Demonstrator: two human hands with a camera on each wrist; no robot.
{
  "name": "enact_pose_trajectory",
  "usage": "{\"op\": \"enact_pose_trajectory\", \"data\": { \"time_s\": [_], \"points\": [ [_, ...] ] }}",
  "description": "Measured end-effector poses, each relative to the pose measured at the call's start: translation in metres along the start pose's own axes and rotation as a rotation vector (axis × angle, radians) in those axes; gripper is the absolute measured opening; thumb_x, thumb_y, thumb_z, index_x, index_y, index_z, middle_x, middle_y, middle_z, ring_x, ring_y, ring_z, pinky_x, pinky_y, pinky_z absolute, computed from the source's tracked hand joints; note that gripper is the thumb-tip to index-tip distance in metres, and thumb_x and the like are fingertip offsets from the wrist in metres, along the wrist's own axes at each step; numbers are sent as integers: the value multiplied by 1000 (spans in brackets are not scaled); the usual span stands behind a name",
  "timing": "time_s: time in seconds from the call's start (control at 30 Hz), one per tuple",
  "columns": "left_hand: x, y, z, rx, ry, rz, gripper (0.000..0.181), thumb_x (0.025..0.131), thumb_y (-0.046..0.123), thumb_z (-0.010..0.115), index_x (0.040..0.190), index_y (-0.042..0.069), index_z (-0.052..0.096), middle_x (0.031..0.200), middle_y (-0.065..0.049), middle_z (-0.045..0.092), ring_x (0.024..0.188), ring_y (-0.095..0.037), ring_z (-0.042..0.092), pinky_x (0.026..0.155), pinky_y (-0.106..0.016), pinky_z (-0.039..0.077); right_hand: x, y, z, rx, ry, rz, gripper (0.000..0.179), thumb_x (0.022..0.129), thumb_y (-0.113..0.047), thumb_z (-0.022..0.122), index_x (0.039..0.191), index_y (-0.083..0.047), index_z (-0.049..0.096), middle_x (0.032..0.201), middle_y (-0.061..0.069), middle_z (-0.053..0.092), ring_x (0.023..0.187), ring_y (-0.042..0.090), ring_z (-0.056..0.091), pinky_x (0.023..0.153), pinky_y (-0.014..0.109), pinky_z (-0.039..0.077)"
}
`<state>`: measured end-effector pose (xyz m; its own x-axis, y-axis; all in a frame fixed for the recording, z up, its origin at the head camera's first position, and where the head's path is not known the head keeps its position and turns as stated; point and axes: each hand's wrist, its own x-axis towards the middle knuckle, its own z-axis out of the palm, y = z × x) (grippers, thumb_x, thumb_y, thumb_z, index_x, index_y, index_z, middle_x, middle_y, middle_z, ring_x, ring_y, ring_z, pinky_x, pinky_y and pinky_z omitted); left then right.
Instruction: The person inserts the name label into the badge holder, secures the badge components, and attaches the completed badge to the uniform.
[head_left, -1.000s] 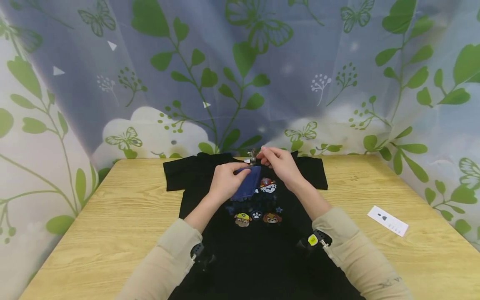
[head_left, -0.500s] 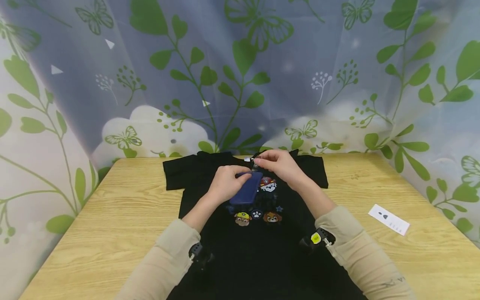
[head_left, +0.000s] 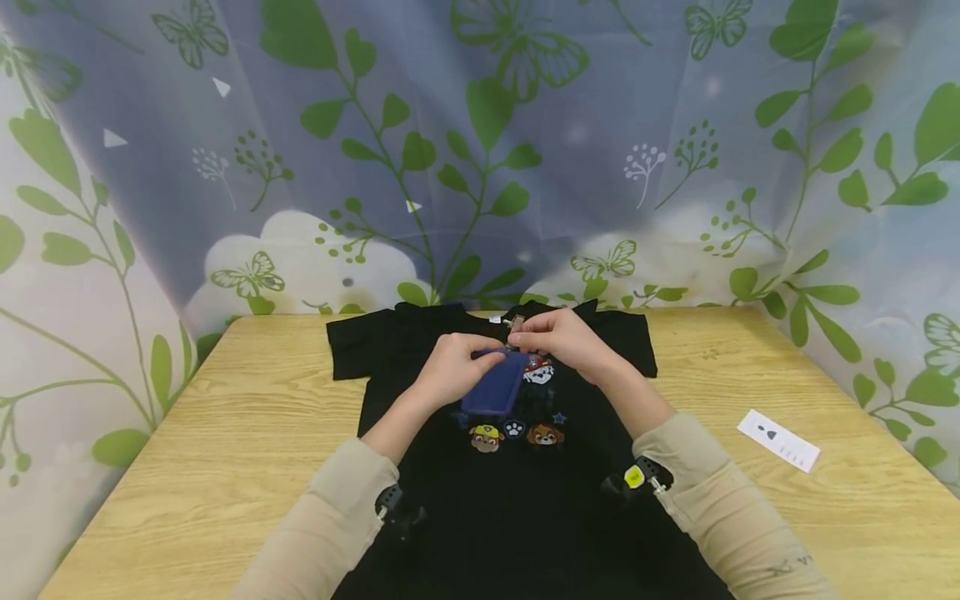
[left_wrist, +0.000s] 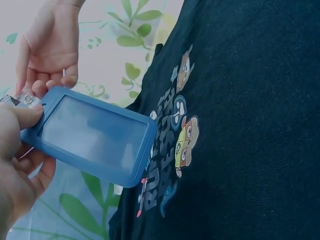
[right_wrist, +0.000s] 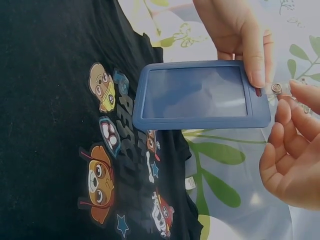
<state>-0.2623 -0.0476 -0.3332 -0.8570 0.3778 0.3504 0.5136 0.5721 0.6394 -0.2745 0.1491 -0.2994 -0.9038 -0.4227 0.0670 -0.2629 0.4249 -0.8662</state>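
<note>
A blue badge holder [head_left: 495, 385] with a clear window is held over the printed chest of a black T-shirt [head_left: 480, 508]. My left hand [head_left: 457, 368] pinches its slotted end between thumb and fingers. At that same end, my right hand [head_left: 561, 340] pinches the clear strap and metal clip [head_left: 516, 323] between thumb and forefinger. From the right wrist view, a snap button [right_wrist: 276, 88] shows on the strap beside the slot. The window of the badge holder [left_wrist: 92, 135] has no card visible in it. The clip is partly hidden by fingers.
The T-shirt lies spread on a wooden table [head_left: 247, 433], its neck and sleeves toward the back edge. A white card [head_left: 778, 440] with small dark marks lies to the right. A leaf-patterned cloth [head_left: 480, 167] hangs behind the table.
Both hands have come slightly down toward me with the badge holder, which now hangs lower over the print. My right fingers have closed in on the strap and clip.
</note>
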Motion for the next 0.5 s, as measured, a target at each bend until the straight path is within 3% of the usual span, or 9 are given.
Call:
{"op": "enact_pose_trajectory", "data": {
  "time_s": [0.13, 0.27, 0.5],
  "points": [
    [-1, -1, 0, -19, -35, 16, 20, 90, 19, 62, 105, 9, 71, 99, -4, 69, 53, -9, 47, 58, -24, 41, 0, 2, 0, 8, -27, -5, 24, 89, -24, 62, 91, -1, 69, 82, 9, 60, 74, 23, 54, 68, 34, 46],
    [-2, -3, 0, -46, -65, 28, 19, 90, 19, 61, 104, 9, 71, 96, -3, 69, 58, -9, 50, 59, -24, 42, 0, 4, -2, 54, -53, -3, 23, 89, -22, 61, 85, 0, 68, 78, 13, 58, 77, 30, 55, 72, 37, 47],
    [0, -2, -3, -43, -75, 25, 18, 91, 20, 60, 103, 10, 70, 87, 0, 65, 58, -12, 48, 56, -26, 40, 3, 2, -3, 73, -49, 5, 21, 89, -20, 62, 76, -4, 66, 73, 6, 58, 69, 22, 53, 71, 37, 45]
  ]
}}
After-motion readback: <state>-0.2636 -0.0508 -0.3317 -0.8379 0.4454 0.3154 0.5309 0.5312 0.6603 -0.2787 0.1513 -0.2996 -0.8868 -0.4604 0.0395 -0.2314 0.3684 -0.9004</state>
